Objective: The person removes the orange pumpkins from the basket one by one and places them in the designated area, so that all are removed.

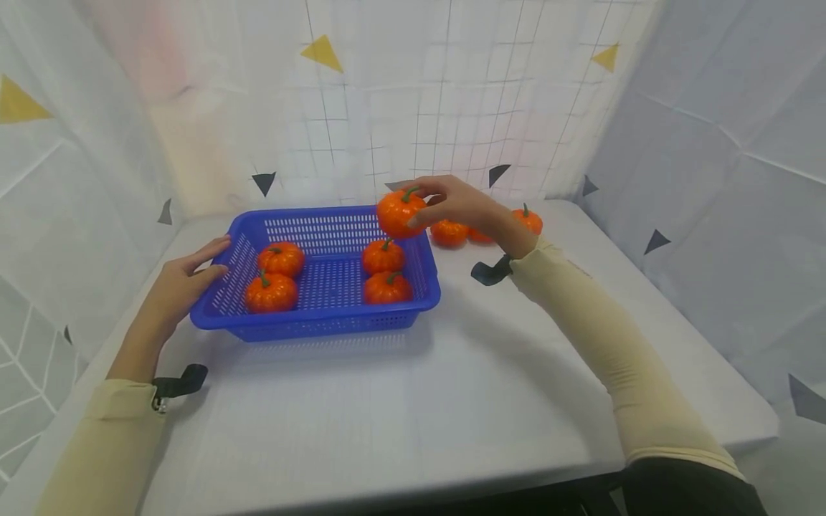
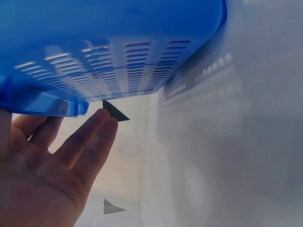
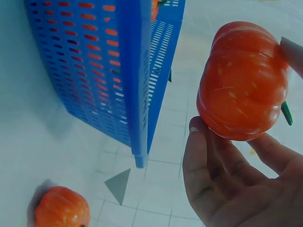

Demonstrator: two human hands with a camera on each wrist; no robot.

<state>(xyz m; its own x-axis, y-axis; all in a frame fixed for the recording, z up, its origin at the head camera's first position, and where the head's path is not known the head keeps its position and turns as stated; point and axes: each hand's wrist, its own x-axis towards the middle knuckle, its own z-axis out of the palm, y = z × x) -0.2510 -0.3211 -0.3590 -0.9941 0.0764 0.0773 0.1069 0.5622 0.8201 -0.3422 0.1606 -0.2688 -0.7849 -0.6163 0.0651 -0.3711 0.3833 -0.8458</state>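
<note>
My right hand (image 1: pixel 454 201) holds a small orange pumpkin (image 1: pixel 400 213) with a green stem above the right back corner of a blue basket (image 1: pixel 323 315). In the right wrist view, the fingers and thumb grip the pumpkin (image 3: pixel 244 85) from its sides, beside the basket wall (image 3: pixel 80 61). Two pumpkins (image 1: pixel 271 292) sit at the basket's left end and two more (image 1: pixel 387 288) at its right end. At the basket's left rim is my left hand (image 1: pixel 177 287), its fingers fairly straight. The left wrist view shows this hand (image 2: pixel 52 165) beside the slotted wall; contact is unclear.
Three more pumpkins (image 1: pixel 448 233) lie on the white table (image 1: pixel 387 416) to the right of the basket, partly behind my right forearm. White sheets (image 1: pixel 400 93) with grid lines and triangular marks stand behind and at both sides.
</note>
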